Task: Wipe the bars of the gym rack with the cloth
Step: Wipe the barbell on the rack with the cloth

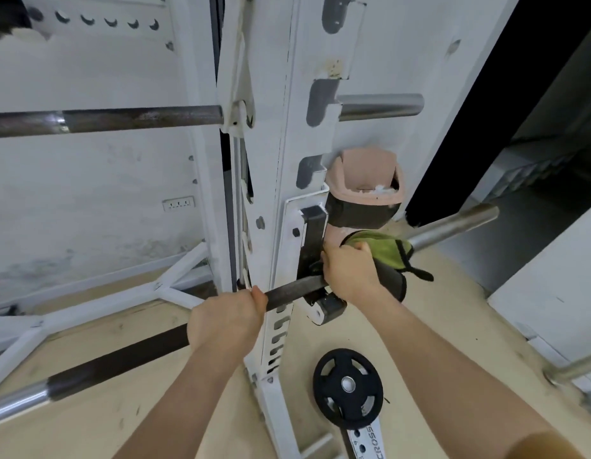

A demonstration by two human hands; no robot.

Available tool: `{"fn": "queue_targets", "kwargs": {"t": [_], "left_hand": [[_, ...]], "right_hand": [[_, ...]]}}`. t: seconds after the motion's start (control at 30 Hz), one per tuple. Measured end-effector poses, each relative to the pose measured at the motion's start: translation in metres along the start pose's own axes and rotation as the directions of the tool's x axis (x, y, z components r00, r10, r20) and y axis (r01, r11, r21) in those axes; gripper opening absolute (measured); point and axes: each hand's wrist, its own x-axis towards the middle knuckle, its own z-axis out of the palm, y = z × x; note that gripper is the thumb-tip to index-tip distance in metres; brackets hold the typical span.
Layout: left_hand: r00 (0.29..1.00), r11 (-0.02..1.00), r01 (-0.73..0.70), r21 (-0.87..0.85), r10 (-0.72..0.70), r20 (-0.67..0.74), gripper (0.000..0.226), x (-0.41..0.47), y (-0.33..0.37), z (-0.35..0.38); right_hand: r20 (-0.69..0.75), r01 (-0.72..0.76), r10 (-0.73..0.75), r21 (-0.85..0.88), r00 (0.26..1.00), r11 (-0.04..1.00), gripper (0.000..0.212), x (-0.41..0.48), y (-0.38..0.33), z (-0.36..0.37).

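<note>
Green cloth [385, 249] sits on the lower bar [122, 357], just right of the white rack post [287, 154], where the bar's shiny end sleeve starts. Right hand [350, 271] grips it there: thumb on top of the cloth, the rest wrapped round cloth and bar together. That wrap probably lets one slide along the bar clean its whole circumference. A loose black-edged corner of the cloth hangs off to the right. A grey part shows below the hand; it could be the cloth's other side or a collar, can't tell which.

Left hand [228, 321] is on the dark part of the same bar, left of the post and nearer the camera. Its fingers [257, 297] are closed round the bar, likely to stop it rolling or shifting in its black hook [310, 240] while the other hand rubs.

The bar runs from near left to far right. The bare sleeve beyond the cloth looks like the next stretch to wipe.

Upper bar [128, 118] rests higher on the post, no hand on it. Pinkish bin [365, 190] with a black band stands right behind the cloth, close to the post. Black weight plate [348, 387] lies flat on the tan floor [89, 432], near right of the post's foot.
</note>
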Motion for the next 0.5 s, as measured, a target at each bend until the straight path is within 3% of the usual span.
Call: {"fn": "queue_targets", "kwargs": {"t": [0.13, 0.23, 0.33, 0.4, 0.47, 0.5], "left_hand": [[0.999, 1.000, 0.000, -0.030, 0.001, 0.040, 0.026, 0.006, -0.001, -0.010], [0.990, 0.989, 0.058, -0.133, -0.040, 0.138, 0.014, 0.012, -0.005, -0.007], [0.964, 0.962, 0.097, -0.256, -0.026, 0.266, 0.014, 0.024, -0.015, 0.003], [0.918, 0.932, 0.183, -0.313, -0.049, 0.394, 0.017, 0.031, -0.019, 0.001], [0.908, 0.906, 0.260, -0.334, -0.111, 0.404, 0.023, 0.029, -0.017, -0.004], [0.915, 0.896, 0.306, -0.322, -0.184, 0.358, 0.027, 0.025, -0.012, -0.006]], "right_hand": [[-0.169, -0.026, 0.061, 0.200, 0.984, 0.979, 0.022, -0.012, 0.008, 0.008], [-0.230, -0.016, 0.149, 0.497, 0.962, 0.867, 0.024, -0.027, 0.022, 0.006], [-0.130, 0.007, 0.104, 0.659, 0.986, 0.752, 0.017, -0.054, 0.045, 0.016], [-0.009, -0.017, 0.040, 0.803, 0.999, 0.596, 0.012, -0.067, 0.059, 0.030], [0.099, -0.092, 0.010, 0.878, 0.995, 0.471, 0.019, -0.060, 0.074, 0.041], [0.144, -0.114, -0.027, 0.875, 0.989, 0.471, 0.018, -0.053, 0.083, 0.047]]}}
